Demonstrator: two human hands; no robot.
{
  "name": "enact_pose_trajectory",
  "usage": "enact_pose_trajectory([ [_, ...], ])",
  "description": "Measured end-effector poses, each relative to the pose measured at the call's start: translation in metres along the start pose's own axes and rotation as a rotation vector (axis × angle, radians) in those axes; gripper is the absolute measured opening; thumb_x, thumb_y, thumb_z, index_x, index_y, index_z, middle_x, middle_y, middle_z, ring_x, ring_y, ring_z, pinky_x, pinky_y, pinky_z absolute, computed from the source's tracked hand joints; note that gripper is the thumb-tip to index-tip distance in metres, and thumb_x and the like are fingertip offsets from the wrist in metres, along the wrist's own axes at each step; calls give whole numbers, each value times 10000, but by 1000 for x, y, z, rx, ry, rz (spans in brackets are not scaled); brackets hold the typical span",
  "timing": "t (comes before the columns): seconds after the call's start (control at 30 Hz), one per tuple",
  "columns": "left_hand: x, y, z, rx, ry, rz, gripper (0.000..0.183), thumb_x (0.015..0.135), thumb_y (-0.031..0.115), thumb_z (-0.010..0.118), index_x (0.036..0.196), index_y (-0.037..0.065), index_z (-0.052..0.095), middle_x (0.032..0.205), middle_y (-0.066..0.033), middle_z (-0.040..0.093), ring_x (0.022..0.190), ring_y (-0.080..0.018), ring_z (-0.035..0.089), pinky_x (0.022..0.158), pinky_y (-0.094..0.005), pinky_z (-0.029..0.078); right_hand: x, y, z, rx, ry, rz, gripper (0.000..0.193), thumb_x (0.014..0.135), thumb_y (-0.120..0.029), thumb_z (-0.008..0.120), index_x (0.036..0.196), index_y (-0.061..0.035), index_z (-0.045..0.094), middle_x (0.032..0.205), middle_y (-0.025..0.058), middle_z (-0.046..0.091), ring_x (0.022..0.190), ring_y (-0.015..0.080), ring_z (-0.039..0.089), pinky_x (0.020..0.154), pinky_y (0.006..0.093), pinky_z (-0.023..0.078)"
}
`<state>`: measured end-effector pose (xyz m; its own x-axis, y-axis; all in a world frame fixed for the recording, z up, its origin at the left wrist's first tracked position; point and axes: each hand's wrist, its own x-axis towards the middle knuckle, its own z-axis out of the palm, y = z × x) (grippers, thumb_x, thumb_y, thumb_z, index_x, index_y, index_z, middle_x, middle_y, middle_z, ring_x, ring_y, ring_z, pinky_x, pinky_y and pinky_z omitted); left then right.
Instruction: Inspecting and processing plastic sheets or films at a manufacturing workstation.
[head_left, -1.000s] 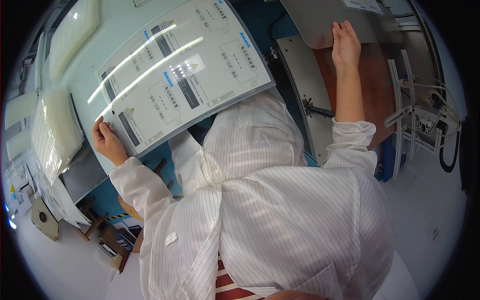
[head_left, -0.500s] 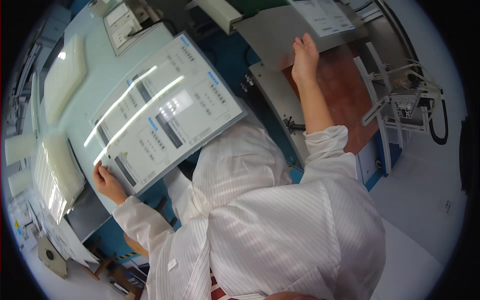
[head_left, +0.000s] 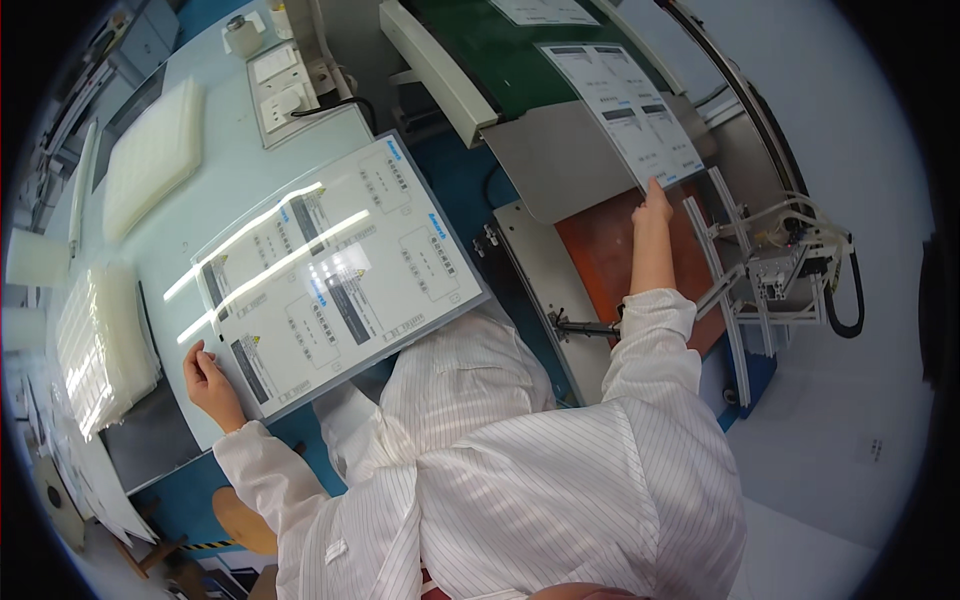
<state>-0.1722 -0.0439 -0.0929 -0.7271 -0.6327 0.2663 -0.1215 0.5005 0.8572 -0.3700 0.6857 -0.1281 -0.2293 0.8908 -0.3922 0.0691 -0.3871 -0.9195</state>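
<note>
Pale-green worktable [head_left: 225, 175], to your left: near translucent stack [head_left: 105, 345]; far translucent stack [head_left: 152, 160]. Your left hand [head_left: 212, 390]: fingers loosely curled, at the left edge of a clear-covered printed panel [head_left: 325, 235] lying on the table, overhanging toward your lap; grip cannot be told. Grey metal plate [head_left: 555, 170], beside green belt [head_left: 505, 60]; printed sheet [head_left: 632, 115] lying across both. Your right hand [head_left: 653, 212]: fingers extended to the sheet's near edge, grip unclear. Far right: metal frame [head_left: 775, 285].

We have a sheet [head_left: 345, 285] on the counter [head_left: 228, 185] at eleven o'clock, a stack [head_left: 105, 340] at ten, a conveyor [head_left: 515, 62] at twelve.
</note>
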Motion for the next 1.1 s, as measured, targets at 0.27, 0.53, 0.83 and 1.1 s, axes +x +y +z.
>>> enact_pose_trajectory([
  [0.27, -3, -4, -12, 64, 28, 67, 193, 938, 122, 501, 1011, 13, 642, 825, -40, 607, 735, -108, 542, 690, -240, 451, -79, -47, 55, 480, -805, 266, 192, 726, 163, 481, 883, 79, 552, 973, 206, 612, 932, 327, 607, 933, 494, 508],
  [0.53, -2, 10, -7, -22, 109, 52, 156, 892, 65, 532, 941, 5, 668, 769, -78, 646, 706, -132, 596, 646, -263, 471, -326, -100, 45, 335, -1555, -217, 432, 845, 56, 408, 1244, 214, 364, 1327, 334, 408, 1276, 395, 410, 1110, 460, 330],
  [0.83, -23, 54, -27, -1345, -663, -581, 977, 880, 730, 153, 1257, -110, 480, 1168, -247, 591, 1000, -299, 642, 782, -324, 565, -350, -66, -14, -261, -2133, -107, 520, 738, -116, 579, 1188, 122, 472, 962, 247, 631, 758, 301, 646, 730, 412, 542],
  [1.1, -1, 44, -28, -812, -502, -686, 256, 891, 183, 627, 1033, -30, 623, 941, -123, 660, 847, -188, 646, 813, -325, 528, -316, 33, -46, -696, -1689, 204, 300, 855, -85, 609, 1115, 41, 525, 943, 159, 659, 703, 184, 656, 576, 273, 539],
])
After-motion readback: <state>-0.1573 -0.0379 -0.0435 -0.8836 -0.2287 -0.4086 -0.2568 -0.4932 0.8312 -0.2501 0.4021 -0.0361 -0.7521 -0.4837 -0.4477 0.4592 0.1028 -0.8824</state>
